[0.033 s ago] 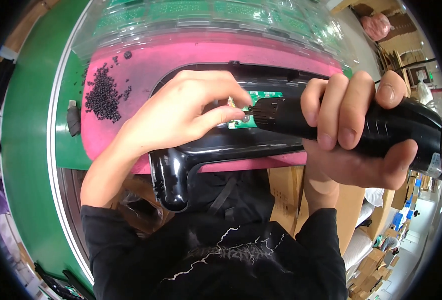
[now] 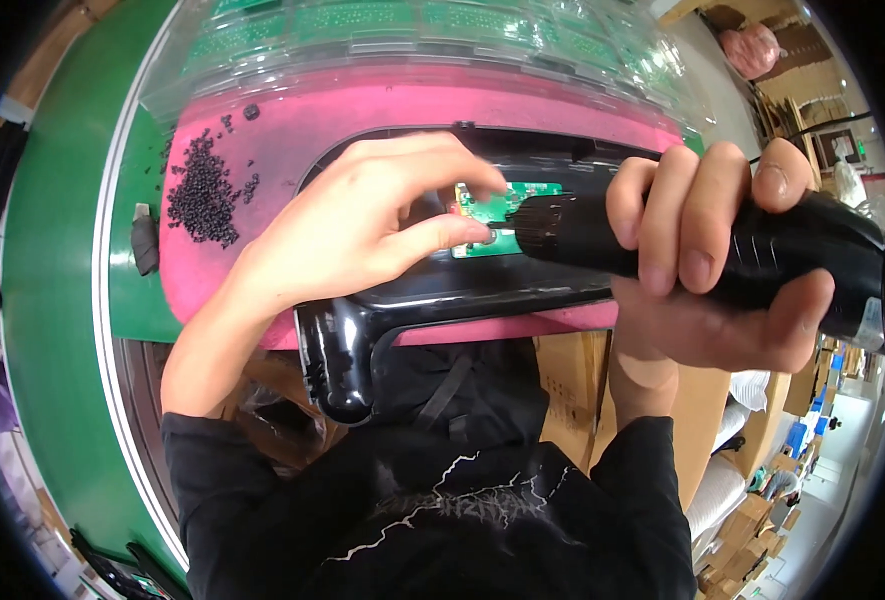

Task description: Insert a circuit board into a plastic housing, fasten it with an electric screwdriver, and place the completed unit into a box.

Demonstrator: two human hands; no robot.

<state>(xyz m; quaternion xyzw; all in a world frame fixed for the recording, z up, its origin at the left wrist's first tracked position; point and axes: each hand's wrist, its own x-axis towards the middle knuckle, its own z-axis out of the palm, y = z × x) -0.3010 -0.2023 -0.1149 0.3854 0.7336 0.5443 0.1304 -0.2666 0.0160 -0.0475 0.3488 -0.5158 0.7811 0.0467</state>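
My right hand [image 2: 697, 225] is wrapped round a black electric screwdriver [image 2: 572, 235] held nearly level, its nose pointing left. Under that nose lies a small green circuit board [image 2: 474, 248], set in a glossy black plastic housing [image 2: 412, 312] with a handle-like arm toward me. From the left, my left hand [image 2: 362, 215] reaches over the housing; its thumb and forefinger are apart, just beside the screwdriver's thin bit. I see nothing held between them, though a tiny screw at the bit would be hard to make out. The tool's nose covers part of the board.
A pink mat [image 2: 307, 100] lies under the housing. On its left is a heap of small black screws [image 2: 202, 195]. A dark wrapped tool [image 2: 145, 240] rests on the green table [image 2: 62, 250]. Clear plastic trays [image 2: 382, 45] with green boards stand behind.
My left forefinger has lifted slightly away from the thumb and the bit. The screwdriver's nose has shifted a little to the right, showing more of the board.
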